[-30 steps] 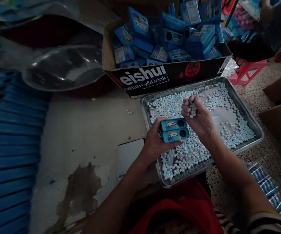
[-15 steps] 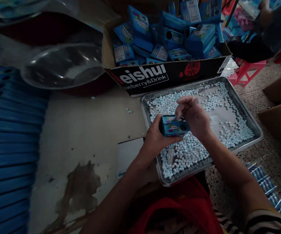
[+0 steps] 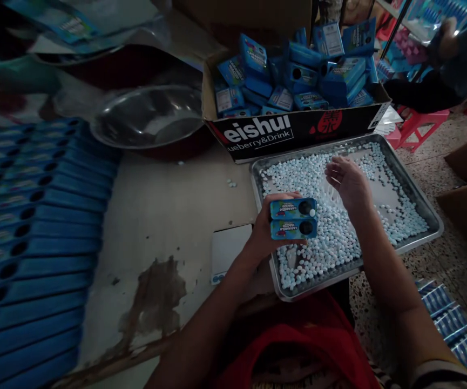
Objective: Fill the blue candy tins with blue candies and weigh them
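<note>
Dim, uneven light, source out of view. Soft glare on tray (image 3: 436, 221) rim and metal bowl (image 3: 148, 121). Bench (image 3: 132, 200) mid-tone, deep shadow below its near edge. Held packs (image 3: 293, 219) readable, slightly soft. Blue stacks (image 3: 51, 227) at bench's left blurred, stretched; wide-angle distortion toward frame edges.

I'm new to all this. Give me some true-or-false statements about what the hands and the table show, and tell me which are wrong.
1. The left hand holds two small blue boxes. True.
2. The printed carton holds more blue boxes. True.
3. The right hand is inside the carton. False: it is over the metal tray of pale pieces.
4. The shiny bowl stands right of the carton. False: it is on the left.
5. A few loose pieces lie outside the tray. True.
</note>
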`<state>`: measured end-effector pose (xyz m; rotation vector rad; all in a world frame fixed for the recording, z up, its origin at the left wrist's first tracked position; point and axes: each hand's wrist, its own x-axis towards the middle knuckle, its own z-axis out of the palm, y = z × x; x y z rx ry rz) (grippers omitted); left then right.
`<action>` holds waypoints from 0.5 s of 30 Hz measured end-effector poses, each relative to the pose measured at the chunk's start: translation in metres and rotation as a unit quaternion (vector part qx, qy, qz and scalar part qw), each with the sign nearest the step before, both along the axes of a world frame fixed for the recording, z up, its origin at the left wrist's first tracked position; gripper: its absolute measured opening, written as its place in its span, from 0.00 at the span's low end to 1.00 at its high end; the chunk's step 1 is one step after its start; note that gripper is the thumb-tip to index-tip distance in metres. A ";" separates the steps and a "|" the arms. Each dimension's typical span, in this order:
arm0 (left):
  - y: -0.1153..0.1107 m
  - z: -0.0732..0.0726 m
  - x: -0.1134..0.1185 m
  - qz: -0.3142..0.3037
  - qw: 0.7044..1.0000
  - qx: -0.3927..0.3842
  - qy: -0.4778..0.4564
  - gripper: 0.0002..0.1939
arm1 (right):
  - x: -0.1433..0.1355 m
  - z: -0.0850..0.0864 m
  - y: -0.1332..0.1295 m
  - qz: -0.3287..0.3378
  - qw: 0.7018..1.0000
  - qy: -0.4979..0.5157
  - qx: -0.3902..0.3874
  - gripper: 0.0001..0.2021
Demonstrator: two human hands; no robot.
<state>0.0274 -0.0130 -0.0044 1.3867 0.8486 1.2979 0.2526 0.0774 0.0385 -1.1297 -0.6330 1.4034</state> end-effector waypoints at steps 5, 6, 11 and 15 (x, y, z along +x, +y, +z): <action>-0.007 -0.002 -0.008 -0.011 0.999 0.032 -0.013 0.47 | -0.005 -0.011 -0.004 0.069 0.996 -0.049 0.007 0.14; -0.009 -0.001 -0.012 -0.014 0.999 0.048 -0.017 0.46 | -0.005 -0.011 -0.003 0.073 0.996 -0.056 0.003 0.15; -0.023 0.011 -0.034 0.003 1.000 0.023 0.004 0.46 | -0.003 -0.010 0.001 0.106 0.973 -0.164 0.125 0.13; -0.034 0.021 -0.046 0.046 0.995 -0.080 0.034 0.48 | 0.009 -0.015 -0.028 0.299 0.813 -0.428 0.257 0.15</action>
